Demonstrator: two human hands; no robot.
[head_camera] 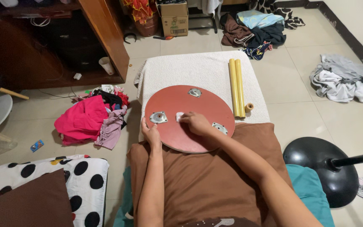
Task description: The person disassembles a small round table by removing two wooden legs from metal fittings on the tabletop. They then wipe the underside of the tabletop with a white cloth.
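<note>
A round red-brown wooden disc [177, 101] with three metal mounting plates lies on a white towel [198, 69], its near edge over a brown cushion [198, 180]. My left hand [151, 136] grips the disc's near left rim. My right hand [195, 123] rests on the disc's middle, pressing a small white piece [179, 116] against the surface. Two yellow cylindrical legs [236, 86] lie side by side to the right of the disc, and a short yellow piece [249, 107] sits at their near end.
Piles of clothes lie on the tiled floor: pink and red ones [89, 120] at left, grey-white ones [343, 80] at right, dark ones [253, 31] at the back. A black round stand base [320, 168] is at right. A wooden cabinet [106, 38] and a cardboard box [174, 19] stand behind.
</note>
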